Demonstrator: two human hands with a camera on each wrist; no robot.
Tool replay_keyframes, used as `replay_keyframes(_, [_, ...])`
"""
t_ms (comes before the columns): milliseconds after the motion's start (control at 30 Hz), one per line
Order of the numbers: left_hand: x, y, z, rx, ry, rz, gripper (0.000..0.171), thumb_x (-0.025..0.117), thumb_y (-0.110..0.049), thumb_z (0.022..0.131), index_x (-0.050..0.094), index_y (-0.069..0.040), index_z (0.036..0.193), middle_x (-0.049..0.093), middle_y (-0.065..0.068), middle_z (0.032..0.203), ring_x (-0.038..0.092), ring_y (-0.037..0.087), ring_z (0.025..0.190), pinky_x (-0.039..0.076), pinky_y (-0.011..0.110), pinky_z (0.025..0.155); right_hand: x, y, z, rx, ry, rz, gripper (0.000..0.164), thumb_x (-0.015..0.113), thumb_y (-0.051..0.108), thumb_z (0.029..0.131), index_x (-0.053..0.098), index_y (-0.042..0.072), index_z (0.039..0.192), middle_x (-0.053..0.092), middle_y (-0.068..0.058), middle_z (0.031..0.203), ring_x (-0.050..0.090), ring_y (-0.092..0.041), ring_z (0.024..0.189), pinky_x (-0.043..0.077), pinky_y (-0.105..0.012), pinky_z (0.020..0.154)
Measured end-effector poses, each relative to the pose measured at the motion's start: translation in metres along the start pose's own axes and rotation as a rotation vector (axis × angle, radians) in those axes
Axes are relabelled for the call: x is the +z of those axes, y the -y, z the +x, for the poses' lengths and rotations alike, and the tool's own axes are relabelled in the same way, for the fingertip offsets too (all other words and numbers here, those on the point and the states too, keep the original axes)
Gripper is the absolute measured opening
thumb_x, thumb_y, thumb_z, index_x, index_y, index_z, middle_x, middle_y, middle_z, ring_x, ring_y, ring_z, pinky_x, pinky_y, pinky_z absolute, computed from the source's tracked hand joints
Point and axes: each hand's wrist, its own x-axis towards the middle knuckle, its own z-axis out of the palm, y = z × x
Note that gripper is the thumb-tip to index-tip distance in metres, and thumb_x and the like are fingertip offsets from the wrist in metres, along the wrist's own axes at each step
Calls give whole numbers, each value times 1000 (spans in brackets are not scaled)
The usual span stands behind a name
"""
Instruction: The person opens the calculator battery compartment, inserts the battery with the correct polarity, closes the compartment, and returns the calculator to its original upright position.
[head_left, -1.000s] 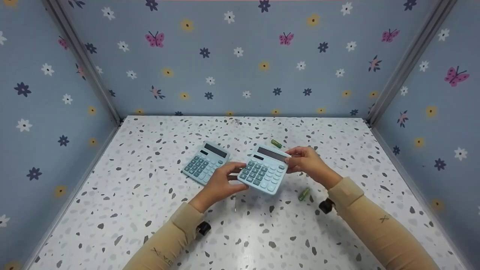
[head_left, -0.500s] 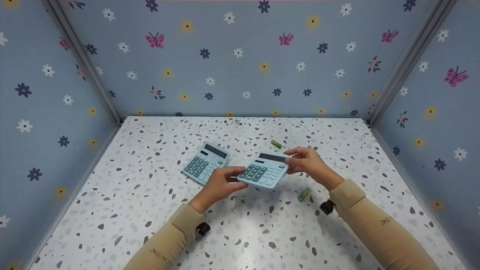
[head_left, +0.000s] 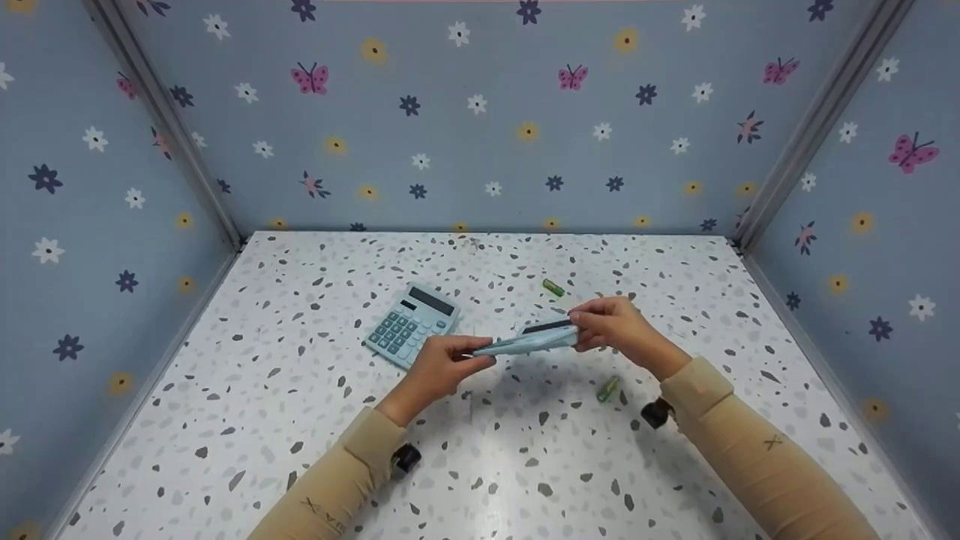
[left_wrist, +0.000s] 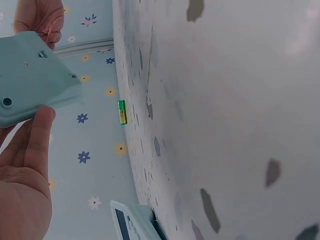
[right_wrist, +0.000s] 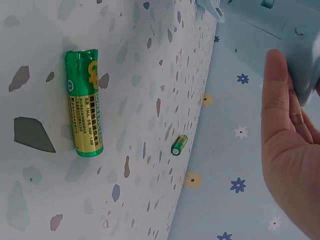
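Note:
A light blue calculator (head_left: 532, 342) is held up off the table between both hands, seen nearly edge-on in the head view. My left hand (head_left: 444, 367) pinches its left end between thumb and fingers. At its right end, by the display, my right hand (head_left: 619, 330) grips the edge. Its plain underside (left_wrist: 35, 82) with screw holes shows in the left wrist view. A second light blue calculator (head_left: 414, 324) lies keys up on the table, just behind my left hand.
Two green and gold batteries lie on the speckled table (head_left: 300, 420): one battery (head_left: 553, 288) behind the held calculator, another battery (head_left: 608, 388) below my right hand. Flower-patterned panels (head_left: 480, 112) enclose the back and both sides.
Both hands have tipped the held calculator, from keys facing the head camera to nearly edge-on. The second calculator and both batteries stay where they were.

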Motion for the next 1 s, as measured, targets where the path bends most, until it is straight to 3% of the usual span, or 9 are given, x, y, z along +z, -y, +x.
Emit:
replay_keyframes(100, [0, 1, 0, 16, -5, 7, 30, 79, -18, 101, 80, -7, 129, 81, 15, 122, 77, 33, 98, 55, 20, 74, 0, 0, 1, 38, -4, -13, 33, 65, 15, 109, 68, -13, 127, 79, -6, 93, 79, -16, 80, 68, -33, 78])
replay_keyframes(233, [1, 4, 0, 49, -8, -39, 29, 76, -15, 103, 79, -6, 130, 80, 16, 124, 79, 29, 107, 61, 23, 85, 1, 0, 2, 55, 5, -14, 28, 65, 18, 110, 72, -7, 119, 80, -8, 92, 80, -18, 81, 68, -34, 78])
replay_keyframes(433, [1, 5, 2, 54, -24, -153, 32, 70, -11, 107, 73, 1, 137, 77, 24, 129, 78, 37, 115, 67, 32, 88, 2, 1, 1, 50, 47, 11, 34, 60, 20, 112, 70, -9, 126, 81, -9, 95, 79, -17, 82, 68, -33, 79])
replay_keyframes(767, [0, 4, 4, -30, -81, -240, 34, 66, -11, 109, 70, 2, 140, 77, 26, 126, 82, 31, 104, 68, 34, 82, 2, 4, -1, 10, 59, 17, 35, 64, 9, 108, 63, -15, 134, 80, -6, 96, 78, -16, 81, 68, -32, 79])
replay_keyframes(1000, [-1, 3, 4, -107, -100, -313, 36, 66, -15, 110, 69, 0, 142, 78, 23, 126, 82, 25, 101, 68, 35, 83, 0, 4, -3, -41, 2, -57, 25, 69, 10, 106, 72, -5, 125, 72, -1, 91, 67, -14, 77, 64, -28, 73])
